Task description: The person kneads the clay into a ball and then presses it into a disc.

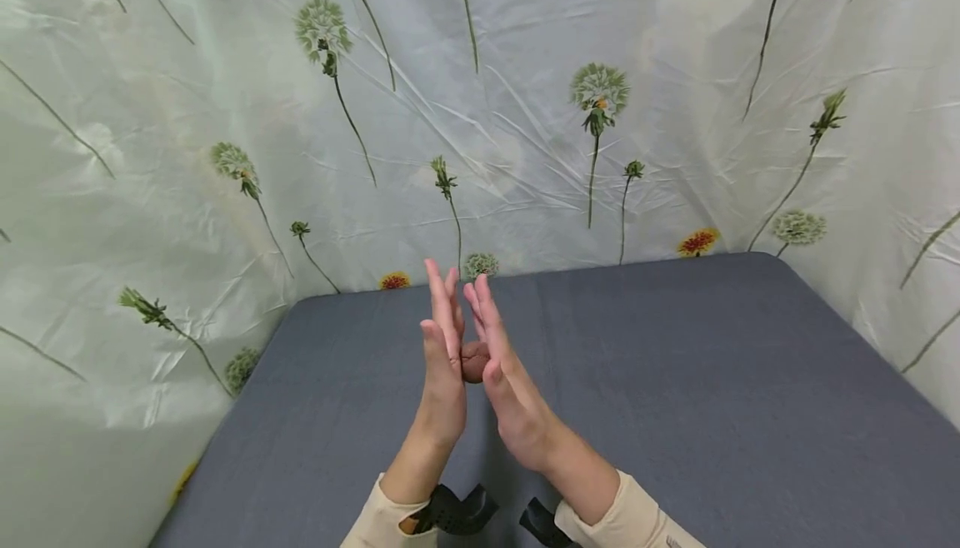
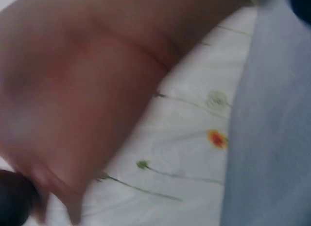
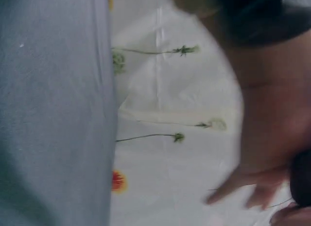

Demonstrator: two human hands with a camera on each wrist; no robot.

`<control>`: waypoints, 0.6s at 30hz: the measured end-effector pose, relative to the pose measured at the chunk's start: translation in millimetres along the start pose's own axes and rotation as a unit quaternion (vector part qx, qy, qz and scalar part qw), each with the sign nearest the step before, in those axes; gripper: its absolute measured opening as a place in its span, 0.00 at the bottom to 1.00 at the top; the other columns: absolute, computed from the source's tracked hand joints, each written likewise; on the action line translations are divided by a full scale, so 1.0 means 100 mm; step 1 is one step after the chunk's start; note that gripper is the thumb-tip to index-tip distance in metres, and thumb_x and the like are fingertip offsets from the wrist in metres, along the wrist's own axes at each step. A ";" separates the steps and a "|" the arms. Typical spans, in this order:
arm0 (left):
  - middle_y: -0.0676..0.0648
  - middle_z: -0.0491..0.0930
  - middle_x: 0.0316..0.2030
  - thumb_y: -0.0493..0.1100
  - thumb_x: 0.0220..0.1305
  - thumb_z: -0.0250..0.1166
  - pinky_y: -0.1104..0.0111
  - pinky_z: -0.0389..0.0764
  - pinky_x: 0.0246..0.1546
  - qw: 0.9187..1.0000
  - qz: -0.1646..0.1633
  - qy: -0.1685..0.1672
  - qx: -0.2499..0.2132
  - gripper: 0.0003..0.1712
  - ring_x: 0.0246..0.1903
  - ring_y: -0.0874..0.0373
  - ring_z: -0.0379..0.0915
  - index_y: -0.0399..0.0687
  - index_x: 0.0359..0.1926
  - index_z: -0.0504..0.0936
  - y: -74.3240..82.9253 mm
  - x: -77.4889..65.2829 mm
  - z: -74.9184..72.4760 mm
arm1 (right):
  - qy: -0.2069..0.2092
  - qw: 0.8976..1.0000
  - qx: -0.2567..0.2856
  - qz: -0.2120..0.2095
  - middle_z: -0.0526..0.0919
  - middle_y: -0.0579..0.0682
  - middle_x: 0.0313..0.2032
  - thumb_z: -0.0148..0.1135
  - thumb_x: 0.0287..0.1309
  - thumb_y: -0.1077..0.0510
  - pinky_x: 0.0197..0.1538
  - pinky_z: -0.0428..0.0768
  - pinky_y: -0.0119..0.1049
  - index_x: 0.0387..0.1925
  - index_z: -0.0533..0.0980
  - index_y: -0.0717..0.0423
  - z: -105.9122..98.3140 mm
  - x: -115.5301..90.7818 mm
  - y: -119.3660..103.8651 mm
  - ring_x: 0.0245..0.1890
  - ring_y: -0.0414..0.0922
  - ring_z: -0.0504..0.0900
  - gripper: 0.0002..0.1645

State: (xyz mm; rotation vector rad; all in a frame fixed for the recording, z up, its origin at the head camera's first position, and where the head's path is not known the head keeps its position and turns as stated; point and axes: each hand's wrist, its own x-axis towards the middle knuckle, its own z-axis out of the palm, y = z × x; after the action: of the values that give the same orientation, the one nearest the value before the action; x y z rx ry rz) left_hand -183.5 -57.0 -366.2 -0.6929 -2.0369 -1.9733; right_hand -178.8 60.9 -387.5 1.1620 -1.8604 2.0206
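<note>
A round reddish-brown lump like clay or dough (image 1: 474,362), with a fine crack across its surface, sits between two upright palms in the head view. My left hand (image 1: 444,369) presses it from the left with straight fingers pointing up and away. From the other side my right hand (image 1: 516,394) presses with its fingers straight too, leaning in towards the left one. In the left wrist view the lump (image 2: 14,199) shows dark at the lower left corner, beside the blurred palm. The right wrist view catches its dark edge (image 3: 301,180) at the right border.
Below the hands lies a padded grey-blue surface (image 1: 712,390) with rounded far corners. A pale sheet (image 1: 517,132) printed with dandelions hangs behind it and along both sides. Black straps (image 1: 457,510) circle the wrists near the cream sleeves (image 1: 622,515).
</note>
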 end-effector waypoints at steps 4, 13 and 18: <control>0.49 0.29 0.88 0.82 0.75 0.20 0.36 0.50 0.78 0.999 -0.024 -0.019 0.015 0.50 0.85 0.45 0.43 0.67 0.85 0.20 -0.09 -0.03 0.05 | 0.020 0.999 -0.017 -0.028 0.43 0.52 0.88 0.22 0.80 0.23 0.58 0.82 0.41 0.88 0.31 0.36 -0.05 0.02 -0.11 0.39 0.42 0.81 0.48; 0.52 0.31 0.88 0.81 0.76 0.18 0.33 0.33 0.81 0.998 0.012 -0.038 0.040 0.49 0.87 0.50 0.24 0.66 0.86 0.23 0.05 -0.09 0.13 | 0.028 0.999 0.014 -0.007 0.39 0.59 0.87 0.24 0.82 0.25 0.81 0.40 0.74 0.88 0.28 0.41 -0.19 0.04 0.03 0.87 0.63 0.39 0.49; 0.52 0.32 0.88 0.87 0.71 0.23 0.35 0.37 0.83 0.999 -0.033 0.013 -0.008 0.53 0.88 0.49 0.29 0.72 0.85 0.22 0.04 0.02 -0.08 | -0.021 1.000 -0.006 0.013 0.35 0.49 0.88 0.28 0.84 0.30 0.80 0.45 0.74 0.88 0.28 0.36 0.09 -0.02 0.02 0.88 0.52 0.38 0.44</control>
State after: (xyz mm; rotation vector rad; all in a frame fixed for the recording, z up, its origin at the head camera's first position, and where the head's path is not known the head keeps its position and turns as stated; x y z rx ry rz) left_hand -184.4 -64.9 -361.3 -0.6067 -2.0574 -2.0251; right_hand -174.5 53.0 -391.3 1.1943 -1.9136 2.0106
